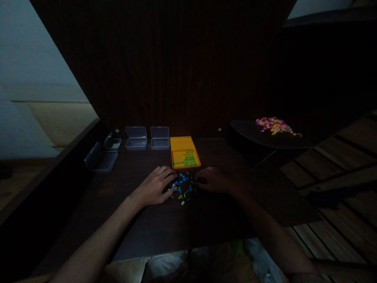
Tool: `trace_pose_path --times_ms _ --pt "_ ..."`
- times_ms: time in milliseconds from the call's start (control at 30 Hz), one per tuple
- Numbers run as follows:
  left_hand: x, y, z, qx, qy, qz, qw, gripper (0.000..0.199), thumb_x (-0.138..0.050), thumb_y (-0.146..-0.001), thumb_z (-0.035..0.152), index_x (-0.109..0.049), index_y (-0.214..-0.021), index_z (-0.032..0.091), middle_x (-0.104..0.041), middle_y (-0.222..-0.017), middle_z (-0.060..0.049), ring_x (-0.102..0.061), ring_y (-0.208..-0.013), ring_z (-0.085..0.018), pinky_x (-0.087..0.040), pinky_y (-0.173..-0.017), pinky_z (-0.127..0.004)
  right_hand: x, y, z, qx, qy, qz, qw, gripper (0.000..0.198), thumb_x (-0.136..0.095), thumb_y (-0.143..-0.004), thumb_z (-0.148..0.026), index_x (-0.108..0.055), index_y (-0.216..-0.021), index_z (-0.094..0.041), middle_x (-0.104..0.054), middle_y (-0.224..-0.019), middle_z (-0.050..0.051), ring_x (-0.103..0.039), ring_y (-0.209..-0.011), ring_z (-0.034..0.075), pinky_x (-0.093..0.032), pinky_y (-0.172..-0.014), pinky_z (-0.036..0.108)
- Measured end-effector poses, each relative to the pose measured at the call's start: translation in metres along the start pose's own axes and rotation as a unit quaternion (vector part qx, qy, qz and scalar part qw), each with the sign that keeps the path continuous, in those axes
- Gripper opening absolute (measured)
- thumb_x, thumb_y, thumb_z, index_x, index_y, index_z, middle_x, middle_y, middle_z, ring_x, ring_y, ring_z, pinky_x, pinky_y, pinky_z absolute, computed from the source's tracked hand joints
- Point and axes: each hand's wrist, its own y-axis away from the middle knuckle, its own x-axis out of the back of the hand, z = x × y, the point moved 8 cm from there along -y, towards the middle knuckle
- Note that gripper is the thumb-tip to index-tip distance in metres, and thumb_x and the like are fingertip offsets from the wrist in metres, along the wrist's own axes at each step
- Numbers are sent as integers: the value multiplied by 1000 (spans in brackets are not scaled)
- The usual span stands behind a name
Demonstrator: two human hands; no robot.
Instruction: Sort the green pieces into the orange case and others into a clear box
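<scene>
A loose scatter of tiny blue, green, yellow and pale brick-like pieces point(183, 180) lies on the dark wooden surface between my hands. My left hand point(157, 185) rests at the left side of the scatter, fingers apart and touching or just over its edge. At the right side, my right hand point(212, 180) is curled with thumb and fingertips together in a pinch; anything between them is too small and dark to make out. Just beyond the scatter stands an orange case point(182, 142) with its lid raised back. Small green pieces point(190, 158) are laid in rough rows inside it.
Several clear plastic cases with raised lids stand to the left, including one beside the orange case point(160, 143) and one farther left point(107, 162). A heap of pink and yellow beads point(275, 125) sits on a curved shelf point(250, 129) at right. A dark panel point(176, 70) rises behind.
</scene>
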Motion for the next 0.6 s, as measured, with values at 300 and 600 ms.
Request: trace_pose_path --times_ms 300,600 --pt "5 0 -4 2 -20 10 1000 35 -49 -96 37 -62 -121 16 -64 -116 -12 -55 -110 -26 -46 -97 -46 -3 -1 3 -42 40 -13 998 16 -58 -87 -26 -70 -96 -20 -73 -97 5 -64 -87 19 -37 -73 27" --pt "10 -1 -3 0 -40 20 999 35 -47 -98 34 -62 -122 14 -64 -114 -13 -54 -106 -26 -47 -92 -44 -7 -1 0 -101 72 -19 992 15 -58 -86 -26 -68 -96 -19 -71 -92 6 -62 -86 19 -34 -70 27"
